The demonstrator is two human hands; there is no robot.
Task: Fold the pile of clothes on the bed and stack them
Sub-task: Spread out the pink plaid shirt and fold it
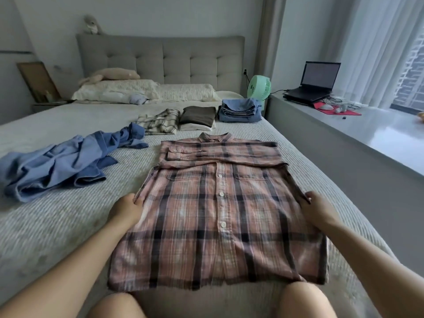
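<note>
- Clothes, from my left: a crumpled blue shirt (62,161), soft and creased, lies loose on the ribbed grey bed (57,226).
- My left hand (127,208) pinches the left edge of the plaid shirt (218,214), thumb on top.
- That pink-and-black woven shirt lies flat before me, buttons up, sleeves folded across its chest.
- My right hand (317,208) grips its right edge, fingers tucked under.
- Beyond it sit a folded cream plaid (160,121), a brown stack (198,118) and a blue stack (239,110).

Grey tufted headboard (160,58), curtained window (385,49), pale daylight.
</note>
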